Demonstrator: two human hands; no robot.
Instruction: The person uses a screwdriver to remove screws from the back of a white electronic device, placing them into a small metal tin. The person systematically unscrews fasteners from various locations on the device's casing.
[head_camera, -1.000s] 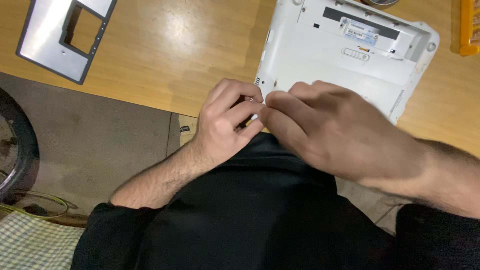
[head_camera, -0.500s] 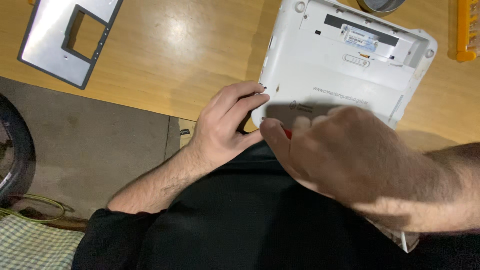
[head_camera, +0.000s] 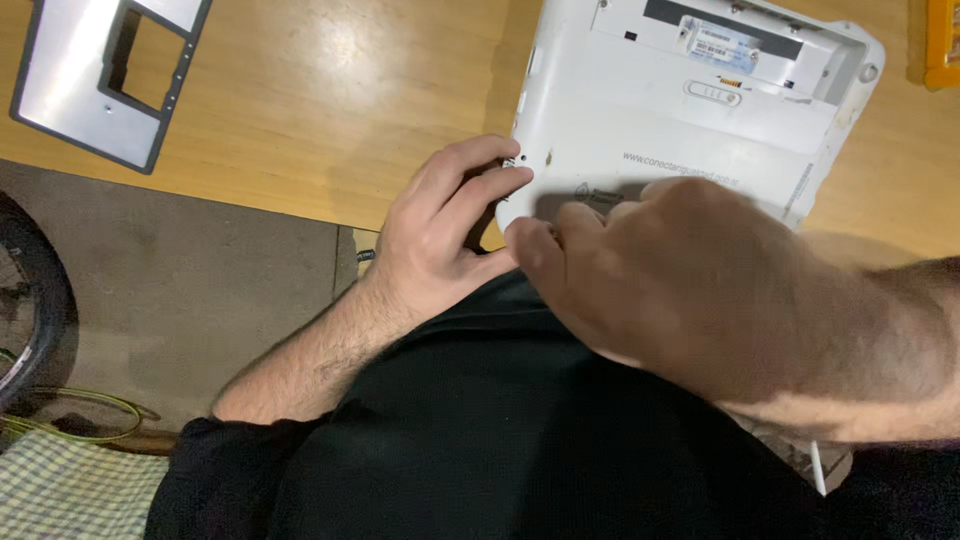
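**Upturned on the bench: white casing pinned at its near corner**

Far left, at the bench's (head_camera: 330, 120) back left corner: grey bezel frame (head_camera: 105, 75) with a rectangular cut-out, lying flat and well apart from the work, as if set aside. Below the bench's near edge, left: part of a dark wheel (head_camera: 30, 300), a loop of yellow-green cable (head_camera: 75, 415), a scrap of checked cloth (head_camera: 60, 495).

Centre: left hand (head_camera: 435, 240) reaching up over the near edge, fingers (head_camera: 470, 175) half curled and pressed against the near left corner of the white device casing (head_camera: 690, 130), apparently to steady it. No closed grip visible there, only fingertip contact.

Right of centre: casing lying underside up across the bench's near right part, label and slide latch facing the camera, far end cut off at the top of the view. Right hand (head_camera: 690, 275) laid over its near edge, knuckles up, fingers bent downward; underside hidden, so impossible to tell whether anything held beneath. Thin white strand (head_camera: 818, 468) showing under the right forearm, unclear. Far right corner: orange object (head_camera: 942, 45), mostly cropped.
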